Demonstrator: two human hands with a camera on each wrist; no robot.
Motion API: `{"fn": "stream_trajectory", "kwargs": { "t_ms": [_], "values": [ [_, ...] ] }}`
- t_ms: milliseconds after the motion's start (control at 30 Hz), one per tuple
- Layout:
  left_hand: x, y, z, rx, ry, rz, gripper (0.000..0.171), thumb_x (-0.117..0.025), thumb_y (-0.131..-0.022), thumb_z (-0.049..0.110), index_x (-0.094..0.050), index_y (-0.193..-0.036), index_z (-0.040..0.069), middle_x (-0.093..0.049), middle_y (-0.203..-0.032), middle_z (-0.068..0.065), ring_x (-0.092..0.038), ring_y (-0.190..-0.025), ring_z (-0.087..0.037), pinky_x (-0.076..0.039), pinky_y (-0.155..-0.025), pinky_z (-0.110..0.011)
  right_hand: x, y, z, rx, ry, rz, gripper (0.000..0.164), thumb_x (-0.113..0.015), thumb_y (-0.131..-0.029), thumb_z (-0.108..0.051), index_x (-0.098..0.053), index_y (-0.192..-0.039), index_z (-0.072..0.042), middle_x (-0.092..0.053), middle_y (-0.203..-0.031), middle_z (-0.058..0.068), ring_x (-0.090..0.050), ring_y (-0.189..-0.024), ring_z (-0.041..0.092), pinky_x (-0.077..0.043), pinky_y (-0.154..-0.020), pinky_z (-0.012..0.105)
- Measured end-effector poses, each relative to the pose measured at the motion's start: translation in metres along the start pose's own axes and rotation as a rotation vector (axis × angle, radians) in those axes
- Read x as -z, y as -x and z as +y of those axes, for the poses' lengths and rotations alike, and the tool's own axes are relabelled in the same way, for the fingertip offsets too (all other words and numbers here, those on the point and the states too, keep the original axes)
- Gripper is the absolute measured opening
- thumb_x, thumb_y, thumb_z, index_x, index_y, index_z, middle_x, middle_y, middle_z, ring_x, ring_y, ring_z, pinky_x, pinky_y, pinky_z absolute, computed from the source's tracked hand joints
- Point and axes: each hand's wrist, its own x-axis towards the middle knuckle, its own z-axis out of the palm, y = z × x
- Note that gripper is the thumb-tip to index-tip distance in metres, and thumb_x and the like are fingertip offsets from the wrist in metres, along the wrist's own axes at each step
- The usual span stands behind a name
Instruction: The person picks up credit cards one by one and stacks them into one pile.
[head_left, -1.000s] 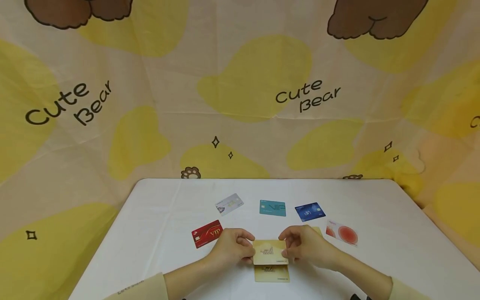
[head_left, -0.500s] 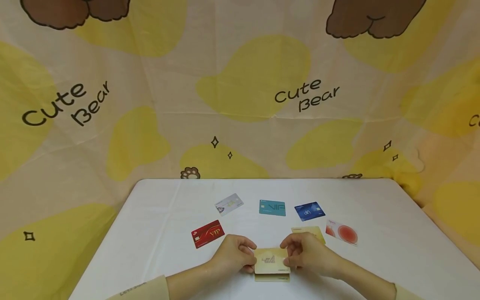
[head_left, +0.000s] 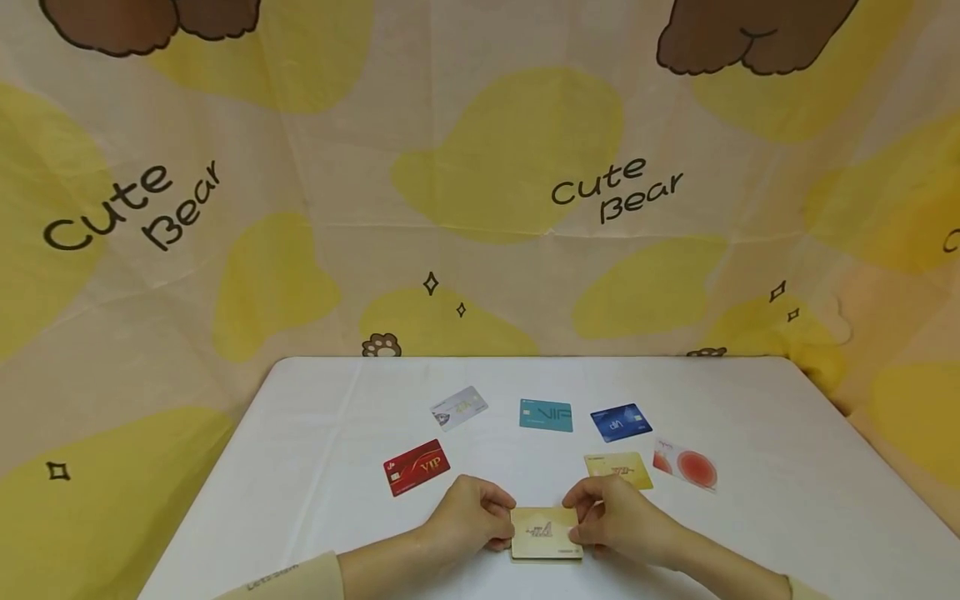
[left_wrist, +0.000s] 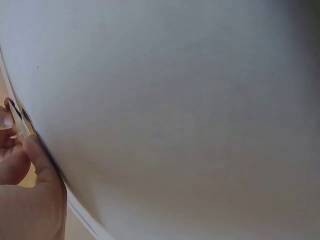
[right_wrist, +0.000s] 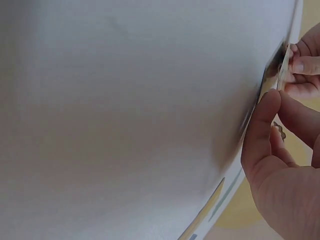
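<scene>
While the left hand (head_left: pixel 468 518) pinches the left edge of a pale gold rectangular card (head_left: pixel 546 532), the right hand (head_left: pixel 618 518) pinches its right edge, at the near side of the white tabletop (head_left: pixel 300 467). A second gold rectangular card (head_left: pixel 546 561) shows beneath as a thin strip; whether they touch cannot be told. Beyond lie a red rectangular card (head_left: pixel 416 468), silver-grey card (head_left: pixel 459 408), teal card (head_left: pixel 546 415), blue card (head_left: pixel 621 422), yellow-gold card (head_left: pixel 618 462) and white card with red circles (head_left: pixel 684 465).

Yellow card (head_left: pixel 546 531) barring gap between hands (head_left: pixel 467 518) (head_left: pixel 622 521), free room beyond, then teal card (head_left: pixel 546 415)
</scene>
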Motion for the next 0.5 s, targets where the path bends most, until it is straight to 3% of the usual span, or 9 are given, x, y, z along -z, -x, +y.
{"fn": "stream_trajectory", "kwargs": {
  "t_ms": [500],
  "values": [
    [-0.0032,0.0015,0.0031,0.006,-0.117,0.033,0.022,-0.068,-0.078,-0.016,-0.072,-0.098,-0.009,-0.063,-0.074,-0.008,-0.059,-0.063,-0.013,-0.061,-0.063,-0.027,-0.0071,-0.0027,-0.0007,0.019,0.114,0.051,0.025,-0.087,-0.079,0.001,-0.074,-0.1,-0.003,-0.063,-0.085,0.001,-0.056,-0.078,0.02,-0.051,-0.061,0.021]
  ]
}}
